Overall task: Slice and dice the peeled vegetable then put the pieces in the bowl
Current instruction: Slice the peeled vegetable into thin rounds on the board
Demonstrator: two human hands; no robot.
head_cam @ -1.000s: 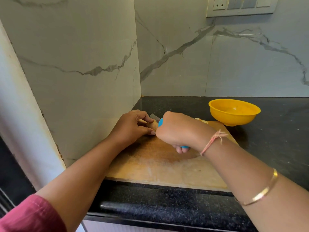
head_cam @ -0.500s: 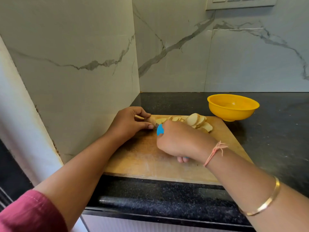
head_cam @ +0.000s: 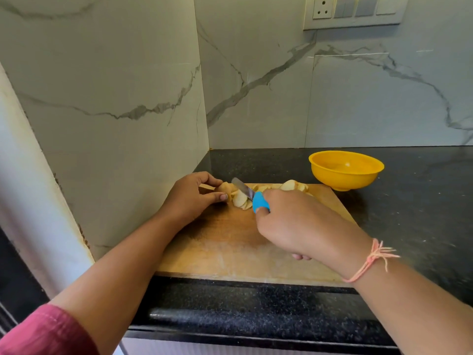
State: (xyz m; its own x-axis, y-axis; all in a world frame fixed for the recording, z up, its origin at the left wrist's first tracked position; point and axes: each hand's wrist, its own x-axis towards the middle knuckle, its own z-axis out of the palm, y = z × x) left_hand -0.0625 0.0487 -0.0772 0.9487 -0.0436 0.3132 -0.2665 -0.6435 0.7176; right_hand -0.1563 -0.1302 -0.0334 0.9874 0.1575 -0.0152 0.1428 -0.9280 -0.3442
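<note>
Most of knife handle (head_cam: pixel 260 202) inside right hand (head_cam: pixel 294 221), far slices (head_cam: pixel 290 185) partly behind it, switch panel (head_cam: pixel 355 11) cropped above

Maroon left sleeve (head_cam: pixel 48 331); peach thread wristband (head_cam: pixel 371 260), right.

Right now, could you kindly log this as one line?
slicing; left hand holds vegetable; right hand grips knife; slices on board; bowl looks empty

Worn wooden cutting board (head_cam: pixel 230 252), glossy plastic bowl (head_cam: pixel 346 172), polished speckled stone counter (head_cam: pixel 422 201).
</note>
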